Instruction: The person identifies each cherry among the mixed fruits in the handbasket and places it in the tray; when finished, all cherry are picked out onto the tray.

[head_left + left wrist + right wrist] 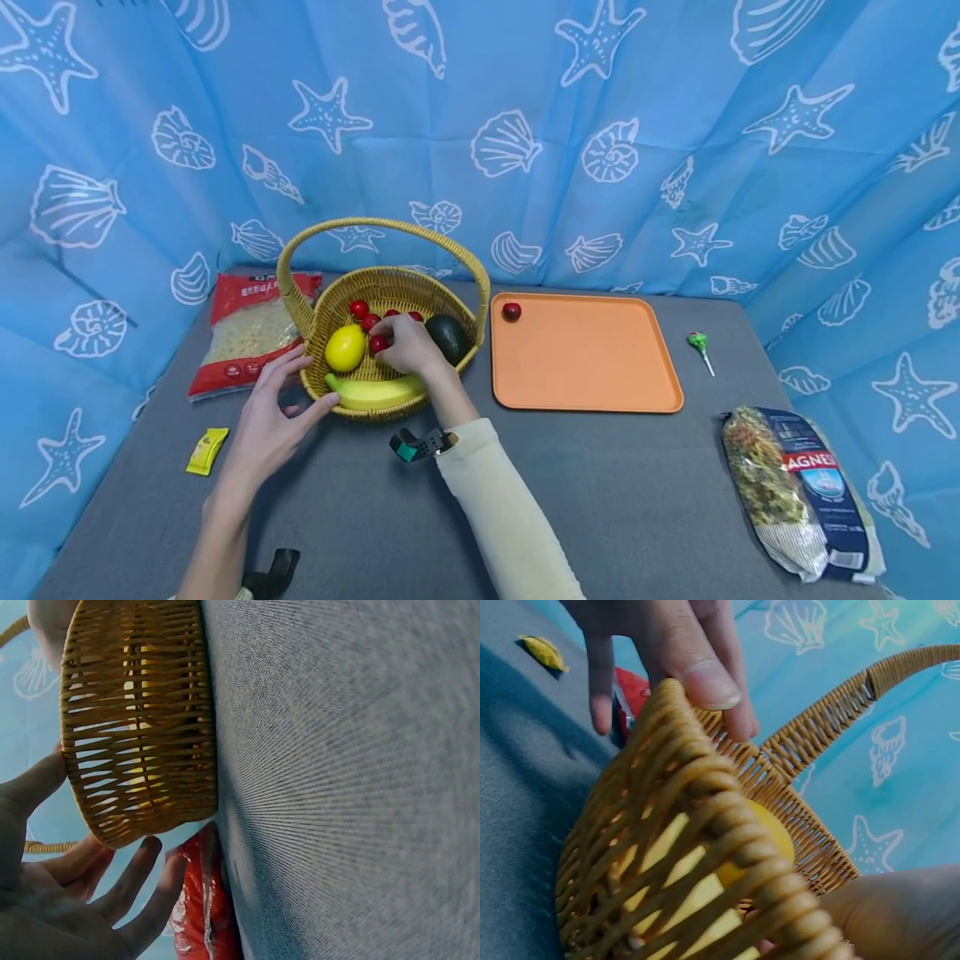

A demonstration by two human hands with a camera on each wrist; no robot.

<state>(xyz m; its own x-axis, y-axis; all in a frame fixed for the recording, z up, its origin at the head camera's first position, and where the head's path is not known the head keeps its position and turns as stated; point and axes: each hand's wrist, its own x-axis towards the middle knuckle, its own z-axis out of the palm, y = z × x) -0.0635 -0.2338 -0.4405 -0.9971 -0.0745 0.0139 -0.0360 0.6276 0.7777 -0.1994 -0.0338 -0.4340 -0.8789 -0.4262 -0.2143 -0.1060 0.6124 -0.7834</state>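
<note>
- Grey cloth covers the table (615, 492), with blue seashell curtains behind.
- At the basket's (352, 408) 8 o'clock side, the left hand (273, 417) rests with spread, straight fingers on the rim, seemingly steadying it.
- Inside, the right hand (408, 346) curls its fingertips around a red cherry tomato (378, 342), beside the lemon (345, 347).
- At 3 o'clock, the orange tray (592, 367) holds one tomato (512, 312).

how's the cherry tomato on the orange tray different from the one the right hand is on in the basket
The tray tomato lies alone and untouched in the orange tray's far-left corner. The basket tomato sits among other fruit in the wicker basket, under the right hand. Both are small, round and red.
</note>
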